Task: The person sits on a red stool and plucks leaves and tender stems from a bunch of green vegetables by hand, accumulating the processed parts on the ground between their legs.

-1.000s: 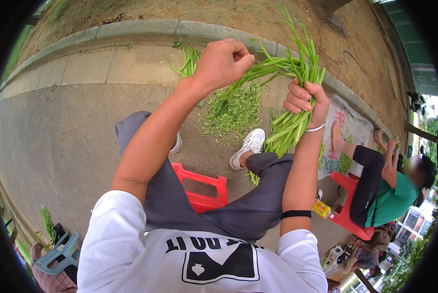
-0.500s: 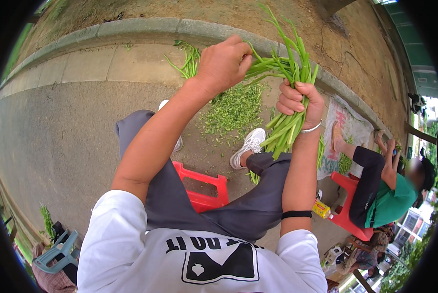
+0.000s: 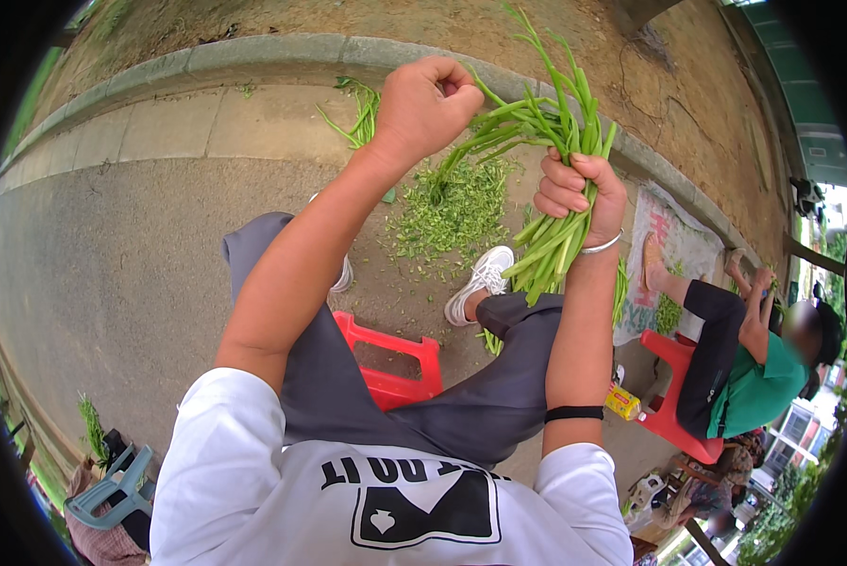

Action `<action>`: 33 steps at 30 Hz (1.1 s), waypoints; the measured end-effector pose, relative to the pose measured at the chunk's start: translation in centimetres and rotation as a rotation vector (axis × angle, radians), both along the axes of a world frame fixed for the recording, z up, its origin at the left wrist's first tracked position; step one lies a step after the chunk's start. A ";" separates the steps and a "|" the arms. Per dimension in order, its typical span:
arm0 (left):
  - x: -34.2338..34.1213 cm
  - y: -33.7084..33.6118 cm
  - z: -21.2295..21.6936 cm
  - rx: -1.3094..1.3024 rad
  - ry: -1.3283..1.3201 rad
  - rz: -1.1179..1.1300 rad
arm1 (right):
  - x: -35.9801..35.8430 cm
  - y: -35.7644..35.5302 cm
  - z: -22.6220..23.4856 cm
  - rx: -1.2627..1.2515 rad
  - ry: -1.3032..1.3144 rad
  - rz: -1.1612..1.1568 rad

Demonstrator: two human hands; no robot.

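A: Pose of the hands?
B: Left hand [image 3: 428, 108] is raised, wrist bent, fingers curled; cannot tell whether it pinches anything. Right hand [image 3: 574, 187] is closed around the green stems [image 3: 549, 253], forearm near upright.
A: Appearance and place of the stems?
B: Long, slender, glossy. Paler ends fan below the right fist; tops spread above, several arching leftward. Bundle is off the ground, right of scattered green bits [image 3: 453, 209].

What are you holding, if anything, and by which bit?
The right hand grips a bunch of green stems around its middle; whether the left hand holds anything can't be told.
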State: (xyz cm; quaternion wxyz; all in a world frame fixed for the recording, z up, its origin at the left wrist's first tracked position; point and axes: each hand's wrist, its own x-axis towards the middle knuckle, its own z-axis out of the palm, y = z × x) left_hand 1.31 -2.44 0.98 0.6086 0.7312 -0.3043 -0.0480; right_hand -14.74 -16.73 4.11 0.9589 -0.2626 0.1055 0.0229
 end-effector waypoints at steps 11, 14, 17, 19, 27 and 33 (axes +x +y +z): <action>1.6 1.4 1.7 -0.166 0.433 -0.037 | -1.2 -1.3 0.7 -0.001 -0.109 -0.040; 1.5 1.5 0.9 -0.118 0.301 -0.071 | -1.2 -1.2 0.8 0.003 -0.122 -0.037; 1.7 1.4 0.3 -0.063 0.104 -0.064 | -1.1 -1.0 0.7 0.009 -0.125 -0.025; 1.2 1.1 0.4 -0.007 0.045 -0.067 | -1.2 -1.1 0.6 0.007 -0.122 -0.018; 0.2 1.0 0.1 0.060 -0.401 0.058 | -0.8 -0.7 0.5 -0.019 -0.086 -0.004; 0.4 1.1 0.0 0.088 -0.470 0.047 | -0.7 -0.5 0.4 -0.035 -0.078 0.011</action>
